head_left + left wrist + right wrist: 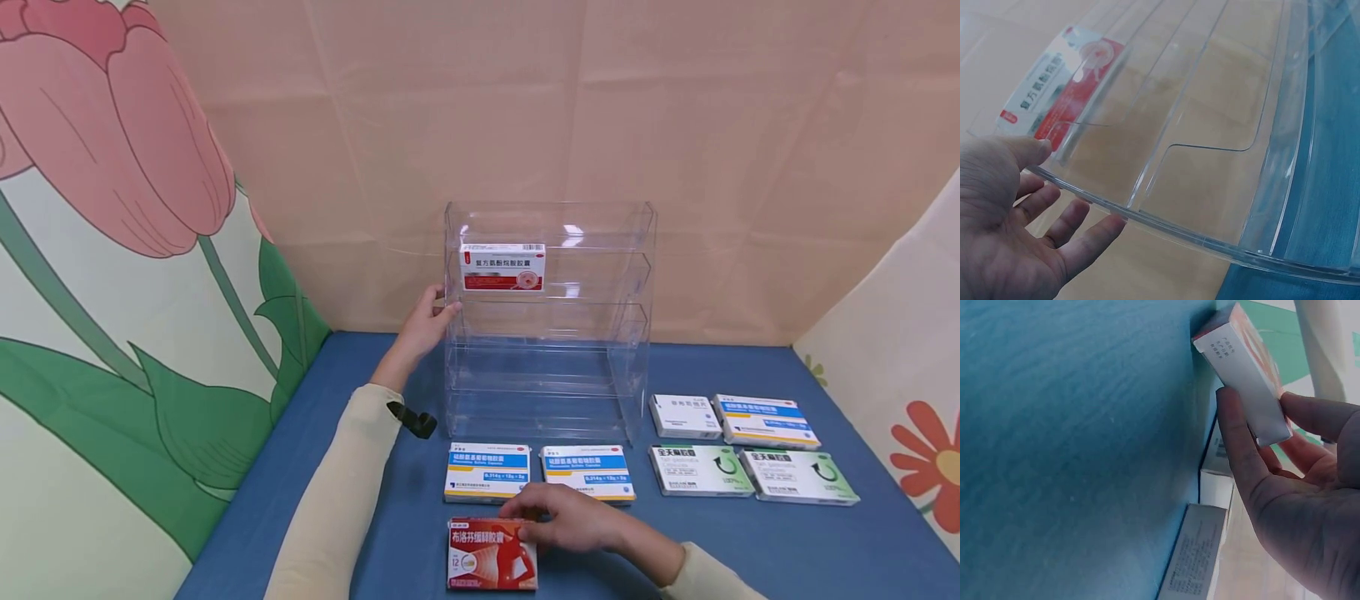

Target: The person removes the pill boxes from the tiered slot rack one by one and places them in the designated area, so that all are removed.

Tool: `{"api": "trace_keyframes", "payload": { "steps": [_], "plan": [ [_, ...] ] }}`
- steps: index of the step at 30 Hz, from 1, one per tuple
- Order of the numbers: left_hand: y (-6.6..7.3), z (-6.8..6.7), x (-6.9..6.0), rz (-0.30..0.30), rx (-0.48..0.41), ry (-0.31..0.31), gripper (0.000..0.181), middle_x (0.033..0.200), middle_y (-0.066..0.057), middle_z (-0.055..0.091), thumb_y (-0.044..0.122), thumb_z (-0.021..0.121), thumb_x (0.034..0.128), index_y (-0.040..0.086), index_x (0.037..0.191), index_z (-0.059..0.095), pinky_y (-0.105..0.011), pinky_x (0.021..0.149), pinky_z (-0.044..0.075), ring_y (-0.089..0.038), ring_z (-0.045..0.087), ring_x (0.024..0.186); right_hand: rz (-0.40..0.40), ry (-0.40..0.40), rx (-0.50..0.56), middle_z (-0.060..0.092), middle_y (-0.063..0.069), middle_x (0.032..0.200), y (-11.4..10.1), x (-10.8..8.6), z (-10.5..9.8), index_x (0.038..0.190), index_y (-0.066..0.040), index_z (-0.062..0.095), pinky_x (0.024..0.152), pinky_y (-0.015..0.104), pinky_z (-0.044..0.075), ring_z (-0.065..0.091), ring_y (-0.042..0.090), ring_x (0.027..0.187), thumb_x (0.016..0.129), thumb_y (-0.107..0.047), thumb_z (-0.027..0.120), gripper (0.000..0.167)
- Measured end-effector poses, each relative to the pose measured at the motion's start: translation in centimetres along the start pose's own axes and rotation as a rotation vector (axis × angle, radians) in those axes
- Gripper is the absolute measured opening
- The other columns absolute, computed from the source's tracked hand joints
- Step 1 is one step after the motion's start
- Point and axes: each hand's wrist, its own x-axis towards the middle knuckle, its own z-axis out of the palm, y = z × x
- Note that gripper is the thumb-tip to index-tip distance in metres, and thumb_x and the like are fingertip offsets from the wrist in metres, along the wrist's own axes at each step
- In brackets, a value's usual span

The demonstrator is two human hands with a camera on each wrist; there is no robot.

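My left hand point(427, 323) holds the left side edge of a clear acrylic tiered rack point(551, 321), thumb in front and fingers outside in the left wrist view. A white-and-red medicine box point(502, 268) stands on an upper tier at the left. With thumb and fingers, my right hand point(566, 518) pinches the right end of a red ibuprofen capsule box point(487, 557). In the right wrist view a finger lies under this red box point(1249, 381), whose held end is raised off the cloth. Two blue-and-white medicine boxes point(487, 473) lie side by side before the rack.
Right of the rack lie a small white box point(685, 415), another blue-and-white box point(767, 421) and two green-and-white boxes point(701, 472). Blue cloth point(720, 550) covers the table. A beige backdrop point(375, 167) hangs behind, and a tulip-print panel point(135, 292) stands left.
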Motion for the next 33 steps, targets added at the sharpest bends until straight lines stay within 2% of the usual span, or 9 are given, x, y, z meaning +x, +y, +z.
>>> {"api": "trace_keyframes", "payload": {
  "steps": [5, 12, 18, 27, 33],
  "plan": [
    [0.0, 0.0, 0.0, 0.004, 0.003, 0.001, 0.052, 0.148, -0.015, 0.042, 0.029, 0.056, 0.105, 0.011, 0.149, 0.035, -0.052, 0.098, 0.051, -0.033, 0.052, 0.126, -0.023, 0.041, -0.088, 0.065, -0.007, 0.115, -0.1, -0.2, -0.4, 0.124, -0.02, 0.07, 0.081, 0.026, 0.052, 0.059, 0.008, 0.095, 0.097, -0.019, 0.067, 0.026],
    [0.1, 0.1, 0.0, 0.003, 0.001, 0.01, 0.051, 0.146, -0.016, 0.043, 0.028, 0.056, 0.105, 0.01, 0.149, 0.036, -0.052, 0.098, 0.051, -0.034, 0.052, 0.125, -0.072, 0.091, -0.215, 0.068, 0.001, 0.114, -0.4, -0.6, -1.6, 0.124, -0.014, 0.07, 0.088, 0.029, 0.053, 0.06, 0.006, 0.1, 0.095, -0.023, 0.071, 0.03],
    [0.2, 0.2, -0.1, 0.004, -0.003, 0.012, 0.051, 0.145, -0.015, 0.043, 0.027, 0.057, 0.1048, 0.011, 0.148, 0.036, -0.052, 0.098, 0.051, -0.034, 0.052, 0.125, -0.089, 0.125, -0.229, 0.068, 0.005, 0.113, -1.5, -1.2, -3.5, 0.128, -0.009, 0.067, 0.083, 0.028, 0.054, 0.06, 0.007, 0.098, 0.098, -0.019, 0.066, 0.031],
    [0.2, 0.2, 0.0, 0.003, -0.001, 0.016, 0.051, 0.144, -0.016, 0.043, 0.027, 0.056, 0.1049, 0.01, 0.148, 0.036, -0.05, 0.096, 0.051, -0.033, 0.052, 0.123, -0.1, 0.209, -0.321, 0.07, 0.001, 0.119, -3.7, -2.2, -6.7, 0.129, -0.013, 0.067, 0.089, 0.034, 0.055, 0.064, 0.014, 0.104, 0.1, -0.022, 0.064, 0.03],
    [0.2, 0.1, 0.0, 0.011, 0.007, 0.01, 0.05, 0.145, -0.016, 0.043, 0.026, 0.056, 0.1052, 0.009, 0.148, 0.036, -0.05, 0.095, 0.051, -0.033, 0.053, 0.123, -0.114, 0.246, -0.354, 0.07, 0.003, 0.122, -4.9, -2.5, -8.3, 0.13, -0.01, 0.066, 0.091, 0.034, 0.055, 0.065, 0.017, 0.108, 0.1, -0.02, 0.064, 0.031]
  ]
}}
